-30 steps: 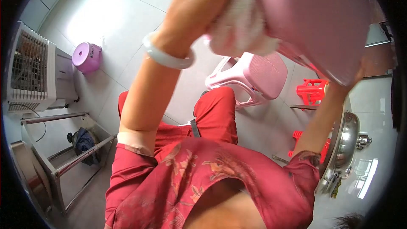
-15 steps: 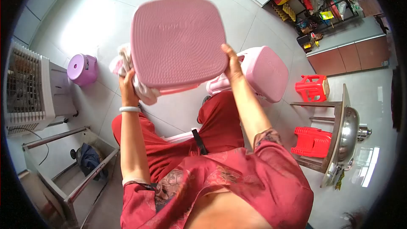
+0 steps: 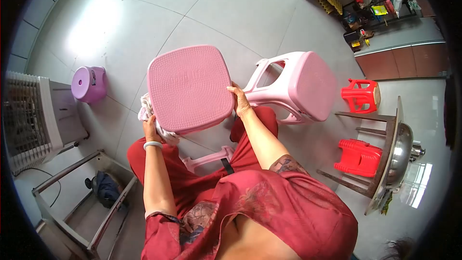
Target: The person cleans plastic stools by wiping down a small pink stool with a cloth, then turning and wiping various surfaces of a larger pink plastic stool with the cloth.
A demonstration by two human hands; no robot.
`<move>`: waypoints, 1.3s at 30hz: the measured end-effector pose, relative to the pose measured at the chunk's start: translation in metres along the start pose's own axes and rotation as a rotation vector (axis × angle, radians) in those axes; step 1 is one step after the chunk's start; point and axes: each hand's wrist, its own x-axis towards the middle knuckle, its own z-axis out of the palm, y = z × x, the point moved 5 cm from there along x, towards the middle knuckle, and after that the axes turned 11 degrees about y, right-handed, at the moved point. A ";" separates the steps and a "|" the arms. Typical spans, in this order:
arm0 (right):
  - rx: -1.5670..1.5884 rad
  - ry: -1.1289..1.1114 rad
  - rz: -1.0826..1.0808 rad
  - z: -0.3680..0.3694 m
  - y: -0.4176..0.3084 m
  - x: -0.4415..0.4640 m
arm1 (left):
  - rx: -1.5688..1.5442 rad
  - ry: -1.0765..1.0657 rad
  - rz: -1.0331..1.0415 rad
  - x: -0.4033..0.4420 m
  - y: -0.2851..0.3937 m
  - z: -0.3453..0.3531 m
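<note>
Pink stool (image 3: 190, 89), seat toward the camera, is held between 2 hands. Left of the left hand (image 3: 150, 129) is 1 purple stool (image 3: 89, 84); that hand grips the seat's edge, with 1 whitish cloth (image 3: 169, 136). The right hand (image 3: 240, 101) grips the opposite edge, left of another pink stool (image 3: 313, 86).

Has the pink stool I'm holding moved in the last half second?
Yes, toward you. The held stool's far edge was well beyond the one on the floor stool; now the two edges are about level in view.
</note>
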 end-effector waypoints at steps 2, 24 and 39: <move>-0.086 0.090 0.025 -0.009 0.015 0.005 | 0.031 0.092 0.031 0.013 -0.012 -0.014; 0.049 -0.093 -0.238 0.098 -0.062 -0.132 | 0.640 -0.154 0.774 -0.111 0.049 0.091; -1.487 -0.078 -1.104 0.175 -0.002 0.003 | 1.654 0.156 1.243 -0.063 0.000 0.105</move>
